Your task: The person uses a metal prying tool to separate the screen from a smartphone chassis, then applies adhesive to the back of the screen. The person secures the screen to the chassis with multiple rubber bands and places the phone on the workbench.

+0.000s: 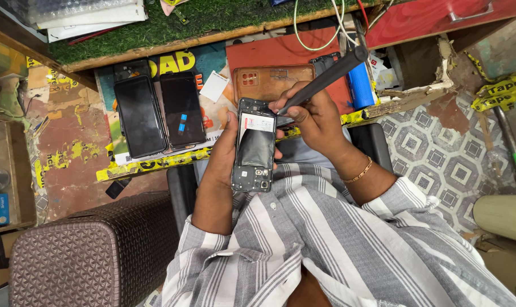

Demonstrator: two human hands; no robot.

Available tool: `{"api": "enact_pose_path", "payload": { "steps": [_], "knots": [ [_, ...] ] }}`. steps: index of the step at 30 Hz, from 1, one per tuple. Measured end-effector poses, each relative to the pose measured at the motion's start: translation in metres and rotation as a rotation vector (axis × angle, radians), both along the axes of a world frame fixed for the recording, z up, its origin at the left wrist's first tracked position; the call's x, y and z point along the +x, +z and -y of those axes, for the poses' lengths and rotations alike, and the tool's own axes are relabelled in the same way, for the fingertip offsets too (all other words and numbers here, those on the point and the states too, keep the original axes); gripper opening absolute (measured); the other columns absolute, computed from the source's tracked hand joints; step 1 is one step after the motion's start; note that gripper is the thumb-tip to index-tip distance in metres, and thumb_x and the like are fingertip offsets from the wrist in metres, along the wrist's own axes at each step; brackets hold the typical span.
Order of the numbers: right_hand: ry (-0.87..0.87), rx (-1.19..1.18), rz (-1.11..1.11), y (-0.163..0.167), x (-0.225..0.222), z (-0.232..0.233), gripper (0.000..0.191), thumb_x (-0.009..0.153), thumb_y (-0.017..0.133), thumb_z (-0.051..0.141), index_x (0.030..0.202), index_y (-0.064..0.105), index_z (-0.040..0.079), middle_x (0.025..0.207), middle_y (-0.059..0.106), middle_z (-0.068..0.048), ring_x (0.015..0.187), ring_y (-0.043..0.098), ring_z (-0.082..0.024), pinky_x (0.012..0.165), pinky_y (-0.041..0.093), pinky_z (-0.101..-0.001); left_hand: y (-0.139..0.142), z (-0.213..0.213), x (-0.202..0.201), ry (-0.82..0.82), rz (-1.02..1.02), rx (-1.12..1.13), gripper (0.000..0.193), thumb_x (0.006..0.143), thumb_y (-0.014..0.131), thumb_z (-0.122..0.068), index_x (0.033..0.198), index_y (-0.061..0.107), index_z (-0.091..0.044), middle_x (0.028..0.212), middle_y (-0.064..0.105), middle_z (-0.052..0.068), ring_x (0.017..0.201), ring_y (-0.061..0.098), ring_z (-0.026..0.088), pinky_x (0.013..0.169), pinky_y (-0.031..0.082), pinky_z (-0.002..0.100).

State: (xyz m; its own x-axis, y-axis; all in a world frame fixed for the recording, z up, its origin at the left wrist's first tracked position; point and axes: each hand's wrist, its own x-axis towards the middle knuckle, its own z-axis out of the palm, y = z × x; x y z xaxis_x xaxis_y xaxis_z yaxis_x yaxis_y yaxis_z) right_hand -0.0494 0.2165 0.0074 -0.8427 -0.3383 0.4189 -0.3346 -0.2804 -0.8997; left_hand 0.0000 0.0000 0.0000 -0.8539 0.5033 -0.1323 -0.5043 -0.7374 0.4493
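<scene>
The left hand (226, 153) cradled an opened phone (254, 145) over the lap, just below the bench (155, 162) edge, its fingers clamped around the frame. The back cover (274, 83) was already off and lay on the bench just above the phone, so the battery and board stood exposed. The right hand (312, 116) had its fingers closed on a dark screwdriver (326, 79), tip at the phone's upper end. Judging by this, opening was done; inner work remained. Two dark phones (158, 113) lay left of the cover.
</scene>
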Motion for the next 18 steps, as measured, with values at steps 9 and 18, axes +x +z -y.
{"api": "enact_pose_path", "payload": {
  "steps": [9, 18],
  "knots": [
    [-0.035, -0.152, 0.071, 0.009, -0.006, 0.022, 0.032, 0.113, 0.057, 0.018, 0.135, 0.038, 0.004, 0.124, 0.063, -0.011, 0.121, 0.069, -0.023, 0.105, 0.063, -0.0409, -0.003, 0.018, 0.002, -0.082, -0.005, 0.04, 0.075, 0.107, 0.032, -0.065, 0.151, 0.045, -0.006, 0.121, 0.066, 0.032, 0.088, 0.075, 0.039, 0.068, 0.065, 0.049],
    [-0.03, -0.101, 0.031, 0.003, -0.006, 0.049, 0.03, 0.113, 0.058, 0.018, 0.132, 0.04, 0.004, 0.122, 0.063, -0.011, 0.12, 0.069, -0.021, 0.106, 0.063, -0.0393, -0.011, 0.038, 0.001, -0.088, 0.022, 0.051, 0.073, 0.106, 0.033, -0.066, 0.15, 0.044, -0.009, 0.121, 0.066, 0.033, 0.087, 0.075, 0.04, 0.067, 0.065, 0.05]
  ]
}}
